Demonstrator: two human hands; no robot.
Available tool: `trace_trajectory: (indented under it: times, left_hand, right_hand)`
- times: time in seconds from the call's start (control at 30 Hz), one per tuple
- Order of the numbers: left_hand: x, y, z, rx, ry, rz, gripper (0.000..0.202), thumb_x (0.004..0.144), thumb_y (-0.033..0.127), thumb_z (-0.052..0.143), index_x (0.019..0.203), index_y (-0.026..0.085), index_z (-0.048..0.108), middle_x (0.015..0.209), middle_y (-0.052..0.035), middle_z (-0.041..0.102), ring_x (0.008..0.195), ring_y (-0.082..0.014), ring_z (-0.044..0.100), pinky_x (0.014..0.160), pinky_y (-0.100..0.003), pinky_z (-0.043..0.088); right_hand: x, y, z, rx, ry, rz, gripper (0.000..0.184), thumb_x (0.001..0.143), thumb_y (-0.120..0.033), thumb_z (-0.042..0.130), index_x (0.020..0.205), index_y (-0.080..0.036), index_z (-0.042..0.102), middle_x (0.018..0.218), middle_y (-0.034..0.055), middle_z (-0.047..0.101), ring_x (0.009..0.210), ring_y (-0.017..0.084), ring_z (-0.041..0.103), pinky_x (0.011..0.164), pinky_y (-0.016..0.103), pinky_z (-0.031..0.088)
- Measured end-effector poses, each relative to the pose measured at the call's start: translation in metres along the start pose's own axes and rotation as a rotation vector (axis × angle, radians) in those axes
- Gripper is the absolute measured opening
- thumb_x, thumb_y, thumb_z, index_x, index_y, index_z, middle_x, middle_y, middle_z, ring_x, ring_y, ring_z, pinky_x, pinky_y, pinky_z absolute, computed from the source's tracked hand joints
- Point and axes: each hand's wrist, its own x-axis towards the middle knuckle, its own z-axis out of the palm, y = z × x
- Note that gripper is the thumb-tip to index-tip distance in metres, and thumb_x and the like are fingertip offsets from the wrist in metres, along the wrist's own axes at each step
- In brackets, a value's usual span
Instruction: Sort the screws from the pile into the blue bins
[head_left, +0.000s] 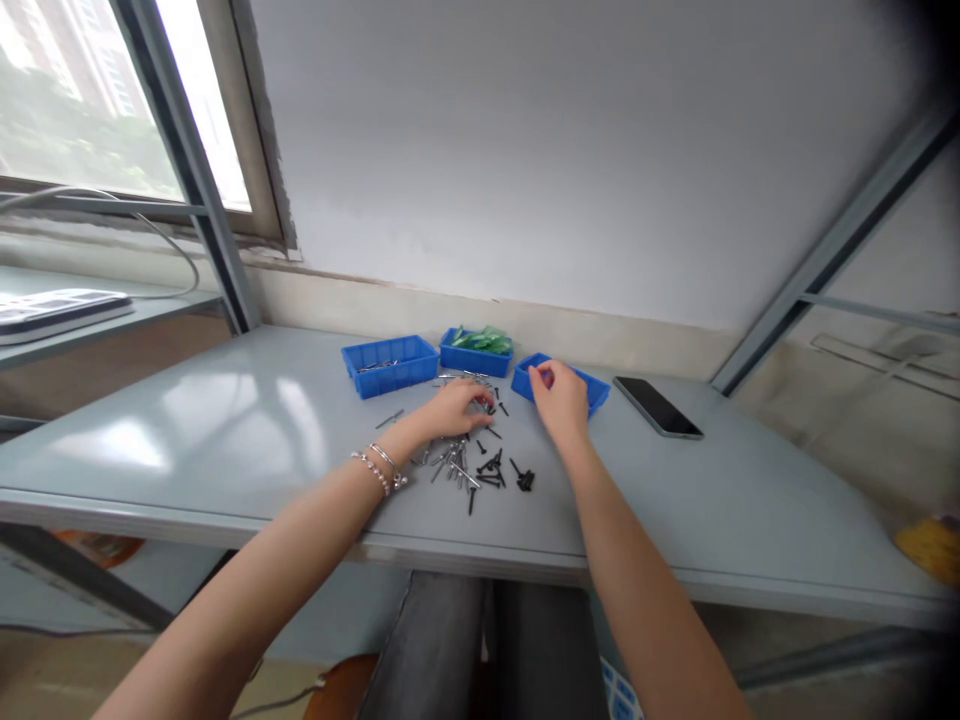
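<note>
a dark-screened phone (658, 407) lay on the grey table (750, 490), a window (67, 110) stood at upper left, a pale cable (196, 273) curved over a side shelf (45, 278)

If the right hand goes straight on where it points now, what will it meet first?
The right hand would likely meet the far rim of the right blue bin, unless it passes above; depth is unclear.

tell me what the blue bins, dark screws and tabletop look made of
Blue bins: likely plastic, faintly glossy, thin, evenly coloured walls. Dark screws: probably black-finished metal, given thin shanks and heads. Tabletop: smooth grey with glare; painted metal or laminate, unclear.
</note>
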Motion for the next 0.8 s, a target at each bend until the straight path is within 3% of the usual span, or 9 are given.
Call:
trace_trajectory:
  times: [0.13, 0.27, 0.4, 0.57, 0.8]
  left_hand:
    - [-0.001, 0.001, 0.008, 0.062, -0.108, -0.018, 0.019, 0.068, 0.026, 0.062, 0.084, 0.018, 0.062, 0.087, -0.0069, 0.058, 0.089, -0.0211, 0.050, 0.080, -0.034, 0.038]
    - [-0.001, 0.000, 0.012, 0.083, -0.145, 0.020, 0.010, 0.071, 0.020, 0.057, 0.079, 0.017, 0.062, 0.080, -0.0049, 0.059, 0.081, -0.0177, 0.051, 0.075, -0.030, 0.039]
    - [0.001, -0.002, 0.013, 0.035, -0.133, 0.036, 0.007, 0.069, 0.013, 0.054, 0.072, 0.016, 0.060, 0.072, -0.0024, 0.059, 0.069, -0.0143, 0.051, 0.067, -0.026, 0.039]
    - [0.000, -0.002, 0.012, 0.032, -0.123, 0.017, 0.007, 0.069, 0.011, 0.053, 0.069, 0.016, 0.058, 0.071, -0.0029, 0.057, 0.069, -0.0151, 0.051, 0.066, -0.027, 0.039]
    - [0.002, -0.003, 0.008, -0.004, 0.007, -0.007, 0.006, 0.072, 0.013, 0.052, 0.072, 0.016, 0.057, 0.071, -0.0028, 0.060, 0.065, -0.0139, 0.051, 0.063, -0.026, 0.038]
  right_hand:
    - [0.005, 0.011, -0.007, -0.144, 0.036, 0.128, 0.018, 0.077, -0.030, 0.044, 0.072, -0.017, 0.056, 0.066, 0.0055, 0.055, 0.063, 0.017, 0.049, 0.060, 0.029, 0.033]
    - [0.006, 0.017, -0.005, -0.214, 0.025, 0.180, 0.016, 0.074, -0.028, 0.047, 0.072, -0.017, 0.058, 0.067, 0.0076, 0.057, 0.064, 0.019, 0.050, 0.057, 0.029, 0.033]
    - [0.006, 0.023, -0.002, -0.250, 0.061, 0.184, 0.015, 0.072, -0.026, 0.048, 0.071, -0.016, 0.059, 0.067, 0.0091, 0.058, 0.063, 0.019, 0.051, 0.055, 0.029, 0.033]
    - [0.007, 0.025, -0.004, -0.323, 0.055, 0.242, 0.015, 0.071, -0.023, 0.048, 0.073, -0.016, 0.061, 0.071, 0.0115, 0.060, 0.068, 0.022, 0.053, 0.055, 0.030, 0.034]
    - [0.003, 0.022, -0.005, -0.358, 0.045, 0.205, 0.014, 0.069, -0.020, 0.049, 0.076, -0.016, 0.061, 0.076, 0.0127, 0.058, 0.076, 0.023, 0.052, 0.061, 0.033, 0.035]
